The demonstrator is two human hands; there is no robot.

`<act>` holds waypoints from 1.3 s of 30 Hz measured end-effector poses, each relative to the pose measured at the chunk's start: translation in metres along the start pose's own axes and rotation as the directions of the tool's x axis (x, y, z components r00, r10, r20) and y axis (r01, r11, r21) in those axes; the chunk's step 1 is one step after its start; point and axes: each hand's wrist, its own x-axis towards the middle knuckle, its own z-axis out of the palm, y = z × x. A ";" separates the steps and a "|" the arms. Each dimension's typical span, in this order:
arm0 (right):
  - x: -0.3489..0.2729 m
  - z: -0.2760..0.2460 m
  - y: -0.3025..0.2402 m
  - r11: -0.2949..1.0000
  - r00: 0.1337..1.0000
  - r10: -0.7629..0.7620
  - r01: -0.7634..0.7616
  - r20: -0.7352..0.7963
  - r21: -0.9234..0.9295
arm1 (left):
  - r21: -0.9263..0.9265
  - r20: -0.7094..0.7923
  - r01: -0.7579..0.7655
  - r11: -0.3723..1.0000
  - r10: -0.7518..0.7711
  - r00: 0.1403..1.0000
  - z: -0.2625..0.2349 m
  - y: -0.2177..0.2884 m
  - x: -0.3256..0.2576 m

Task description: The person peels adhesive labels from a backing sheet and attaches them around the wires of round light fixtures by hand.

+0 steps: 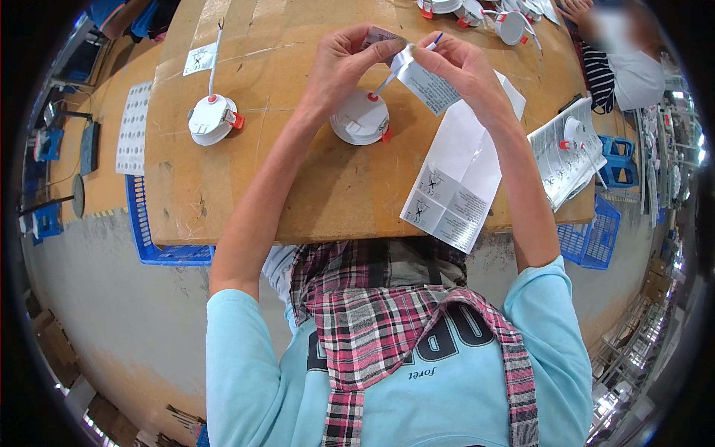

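Your left hand and right hand pinch a small leaflet between fingertips above the board — the right also pinches a thin wire. A round lamp lies just below, at 6 o'clock. Another lamp sits at 9 — a folded sheet at 5.

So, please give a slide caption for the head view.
Both hands, left hand and right hand, hold a paper label above a round white lamp.
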 end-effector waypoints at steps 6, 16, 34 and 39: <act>-0.003 0.003 0.029 0.898 0.993 0.059 -0.099 0.104 0.429 | -0.101 -0.035 -0.001 0.995 -0.002 0.999 0.000 -0.006 0.000; -0.006 0.032 0.034 0.416 0.943 -0.014 -0.298 0.333 0.859 | -0.256 -0.136 0.041 0.966 -0.078 0.988 0.000 -0.013 0.002; -0.007 0.048 0.018 0.694 0.962 0.187 -0.273 0.199 0.666 | -0.239 -0.214 -0.004 0.971 -0.048 0.976 0.003 -0.010 0.002; -0.007 0.048 0.018 0.728 0.962 0.203 -0.273 0.183 0.629 | -0.231 -0.196 0.003 0.973 -0.050 0.979 -0.001 -0.016 0.003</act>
